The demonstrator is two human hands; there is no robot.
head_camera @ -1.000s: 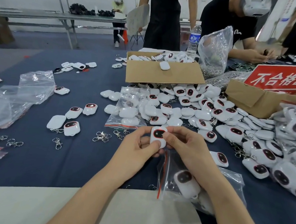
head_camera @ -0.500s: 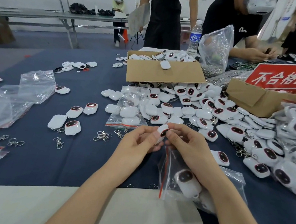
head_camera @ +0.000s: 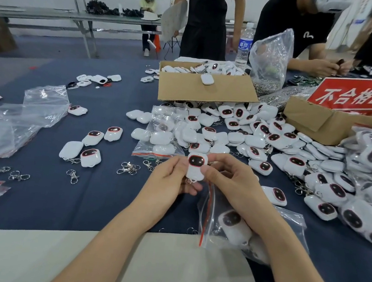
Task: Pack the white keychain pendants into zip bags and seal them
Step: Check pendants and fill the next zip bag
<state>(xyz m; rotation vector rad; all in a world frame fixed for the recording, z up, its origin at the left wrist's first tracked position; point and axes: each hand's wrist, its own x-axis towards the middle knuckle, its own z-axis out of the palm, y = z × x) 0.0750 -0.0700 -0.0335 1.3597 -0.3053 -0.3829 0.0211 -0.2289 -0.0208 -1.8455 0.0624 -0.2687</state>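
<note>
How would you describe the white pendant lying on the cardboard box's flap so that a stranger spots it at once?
Start at the open brown cardboard box behind the big heap of white plastic pendants. One rounded white pendant lies alone on its front flap, plain side up, outside the box's pile.

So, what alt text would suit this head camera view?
A person's left hand and right hand hold one white keychain pendant, dark face toward the camera, above a navy table. A zip bag holding pendants lies under the right forearm; a pendant heap and cardboard box sit beyond.
</note>
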